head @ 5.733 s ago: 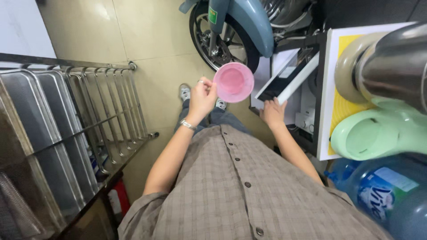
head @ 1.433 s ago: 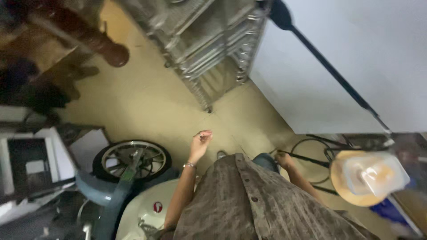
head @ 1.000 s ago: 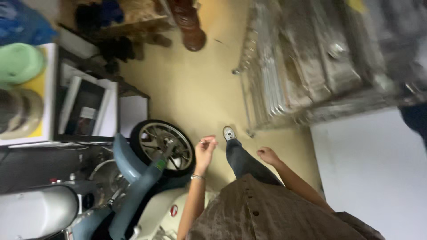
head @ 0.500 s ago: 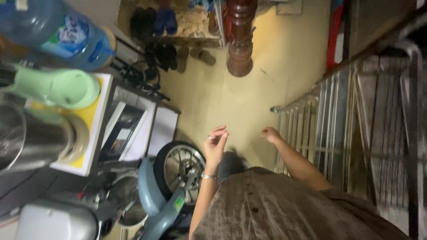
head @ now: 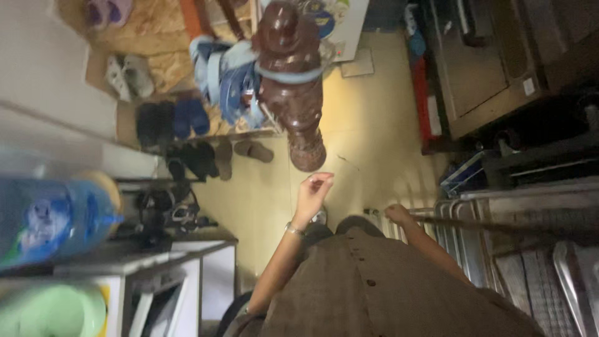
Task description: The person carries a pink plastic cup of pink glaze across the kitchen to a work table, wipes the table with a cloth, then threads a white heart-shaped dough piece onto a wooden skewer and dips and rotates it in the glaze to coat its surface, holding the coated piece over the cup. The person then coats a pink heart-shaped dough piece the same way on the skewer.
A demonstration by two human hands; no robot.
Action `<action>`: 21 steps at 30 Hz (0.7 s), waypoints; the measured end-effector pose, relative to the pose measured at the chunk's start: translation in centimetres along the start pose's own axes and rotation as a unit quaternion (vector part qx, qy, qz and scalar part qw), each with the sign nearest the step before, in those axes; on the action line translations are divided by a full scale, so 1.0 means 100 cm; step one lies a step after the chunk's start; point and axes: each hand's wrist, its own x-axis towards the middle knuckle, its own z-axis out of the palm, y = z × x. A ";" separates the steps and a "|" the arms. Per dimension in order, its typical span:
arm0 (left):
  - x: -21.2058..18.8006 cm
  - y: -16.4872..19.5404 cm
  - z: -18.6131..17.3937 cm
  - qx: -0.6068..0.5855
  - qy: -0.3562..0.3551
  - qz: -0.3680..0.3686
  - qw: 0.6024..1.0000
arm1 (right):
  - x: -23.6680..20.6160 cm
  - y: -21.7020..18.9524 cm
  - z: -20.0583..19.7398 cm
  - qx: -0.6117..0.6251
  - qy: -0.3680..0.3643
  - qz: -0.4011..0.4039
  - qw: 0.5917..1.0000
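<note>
View has swung since half a second ago: the carved wooden post [head: 292,75] is now dead ahead, bigger, and the scooter wheel is gone from sight. Left hand [head: 312,193] raised just below the post's base, fingers loosely curled, holding nothing. Right hand [head: 399,215] lower, to the right of the post, resting on the top rail of the metal rack [head: 499,212]; can't tell if it's gripping. Shoes [head: 187,146] lie left of the post on the floor [head: 368,125]. Blue water bottle [head: 53,218] far left of it.
</note>
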 end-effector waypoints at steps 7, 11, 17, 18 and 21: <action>0.167 0.004 0.061 -0.011 -0.129 -0.052 0.990 | 0.070 -0.052 -0.066 0.136 0.072 0.118 0.981; 0.255 -0.026 0.088 -0.022 -0.112 -0.056 0.992 | 0.131 -0.101 -0.134 0.115 0.063 0.140 0.981; 0.380 -0.063 0.107 -0.079 0.011 -0.137 0.987 | 0.256 -0.225 -0.288 0.206 0.083 0.096 0.970; 0.399 -0.064 0.107 -0.056 0.038 -0.125 0.990 | 0.278 -0.255 -0.314 0.192 0.106 0.112 0.969; 0.430 -0.059 0.087 0.001 0.115 -0.108 0.987 | 0.340 -0.346 -0.376 0.255 0.094 0.039 0.961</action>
